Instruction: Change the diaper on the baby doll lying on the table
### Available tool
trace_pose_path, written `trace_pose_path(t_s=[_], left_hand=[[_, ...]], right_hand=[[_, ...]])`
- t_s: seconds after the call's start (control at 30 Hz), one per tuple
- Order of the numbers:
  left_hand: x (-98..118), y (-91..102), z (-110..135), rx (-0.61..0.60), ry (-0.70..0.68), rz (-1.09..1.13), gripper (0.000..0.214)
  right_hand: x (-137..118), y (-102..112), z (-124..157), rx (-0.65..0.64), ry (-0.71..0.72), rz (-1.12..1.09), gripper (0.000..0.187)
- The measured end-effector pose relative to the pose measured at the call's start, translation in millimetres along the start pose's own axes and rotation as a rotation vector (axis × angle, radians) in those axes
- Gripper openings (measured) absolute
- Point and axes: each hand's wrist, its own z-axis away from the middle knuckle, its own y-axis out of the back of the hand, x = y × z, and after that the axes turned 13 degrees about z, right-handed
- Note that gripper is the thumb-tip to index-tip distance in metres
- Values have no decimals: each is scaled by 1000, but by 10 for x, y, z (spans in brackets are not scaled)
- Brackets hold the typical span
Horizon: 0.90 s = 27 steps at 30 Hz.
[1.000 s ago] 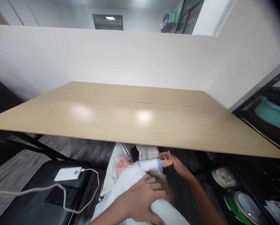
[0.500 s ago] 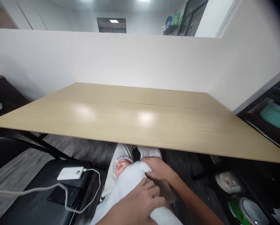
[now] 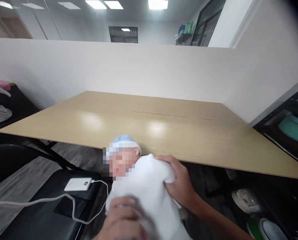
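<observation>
What looks like a baby doll, in white clothing and a light blue cap with a white band, is lifted in front of me. Its head is tilted to the left, against the table's near edge in the view, and its face is blurred out. My right hand is closed around its upper body, with the fingers on the white cloth near the shoulder and the thumb lower down. Slightly smeared by motion, my left hand lies curled against the lower front of the body. The doll's legs are not visible.
A wide wooden table stands ahead, against a white partition. On the black chair at left lie a white power bank with a cable and a dark flat object. Black shelving stands at right.
The doll has risen from my lap and come closer, its head now overlapping the table edge. My left hand has moved left and down along it; my right hand has moved slightly right.
</observation>
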Motion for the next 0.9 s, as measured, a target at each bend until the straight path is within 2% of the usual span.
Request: trace_pose_path(t_s=[0.07, 0.13, 0.17, 0.27, 0.33, 0.4, 0.47, 0.5, 0.6, 0.67, 0.77, 0.9], left_hand=[[-81, 186, -45, 205, 142, -86, 39], [-212, 304, -210, 270, 345, -127, 58], [-300, 336, -325, 227, 446, -102, 64], [-644, 347, -690, -28, 655, 103, 69], [-898, 308, -883, -173, 723, 211, 70], [-1127, 263, -1009, -238, 748, 247, 65], [-1308, 231, -1078, -233, 760, 226, 60], [-1379, 222, -1098, -227, 767, 207, 58], [-1530, 203, -1127, -247, 782, 154, 58], [-1597, 178, -1130, -284, 784, 135, 55], [-1663, 138, -1098, -315, 773, 92, 54], [-1720, 168, -953, -294, 749, -6, 53]], right_hand=[[14, 131, 26, 166, -153, -82, 48], [60, 244, 10, 285, -287, -128, 39], [97, 287, -13, 324, -338, -128, 38], [277, 344, -116, 382, -428, -98, 46], [448, 345, -185, 387, -451, -89, 50], [627, 368, -240, 382, -449, -59, 50], [777, 452, -277, 331, -420, 43, 46], [834, 519, -290, 255, -392, 131, 43], [938, 753, -321, -82, -284, 421, 33], [982, 870, -332, -235, -243, 508, 29], [1066, 942, -304, -277, -248, 501, 31], [1281, 975, -120, -246, -277, 502, 37]])
